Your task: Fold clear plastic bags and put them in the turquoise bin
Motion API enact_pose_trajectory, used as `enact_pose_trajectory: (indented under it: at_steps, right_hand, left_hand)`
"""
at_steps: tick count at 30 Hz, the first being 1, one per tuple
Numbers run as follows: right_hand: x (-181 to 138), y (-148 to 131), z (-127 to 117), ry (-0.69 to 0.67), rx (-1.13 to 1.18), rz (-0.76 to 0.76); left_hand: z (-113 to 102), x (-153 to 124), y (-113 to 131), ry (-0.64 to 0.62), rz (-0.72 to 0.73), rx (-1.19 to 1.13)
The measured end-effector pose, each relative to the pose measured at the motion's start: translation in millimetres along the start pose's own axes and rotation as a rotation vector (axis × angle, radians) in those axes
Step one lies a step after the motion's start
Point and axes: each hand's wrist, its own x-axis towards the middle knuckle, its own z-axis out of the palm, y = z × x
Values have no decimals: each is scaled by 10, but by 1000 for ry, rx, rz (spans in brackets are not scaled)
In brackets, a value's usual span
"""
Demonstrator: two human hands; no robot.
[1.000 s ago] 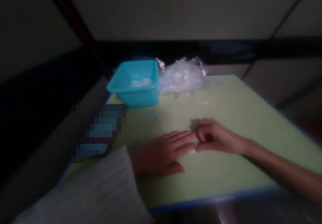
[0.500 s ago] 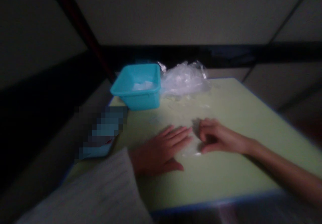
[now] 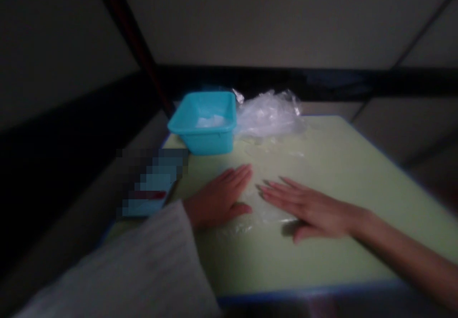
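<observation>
While left hand [image 3: 223, 198] and right hand [image 3: 315, 209] have fingers straight, gripping nothing, clear plastic film [image 3: 270, 211] lies on the table [image 3: 361, 170] between them. Risk: thin film may wrinkle or slide if hands push unevenly.

We see a piece of clear plastic film [image 3: 269, 210], thin and colourless, spread nearly flat upon the bench [image 3: 361, 165], whose surface shows through it. It lies in the middle part, set back from the near edge and well apart from the right edge. Along its near margin we note bright glints; toward the near left corner this margin is crinkled into small, shiny folds. We cannot tell its full outline, the film being transparent and blurred.
</observation>
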Motion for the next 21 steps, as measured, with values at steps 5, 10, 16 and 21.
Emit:
enact_pose_trajectory:
  at_steps: [5, 10, 16, 21]
  right_hand:
    - [-7, -61, 56, -45, 28, -4]
    - [-18, -127, 72, -49, 32, 18]
    - [-20, -195, 92, -55, 45, 35]
    - [-15, -221, 94, -71, 61, 25]
  left_hand:
    - [5, -4, -3, -29, -19, 28]
    - [-15, -15, 19, -61, -9, 32]
    - [-91, -32, 41, -107, -9, 26]
    - [-122, -65, -38, -106, 9, 13]
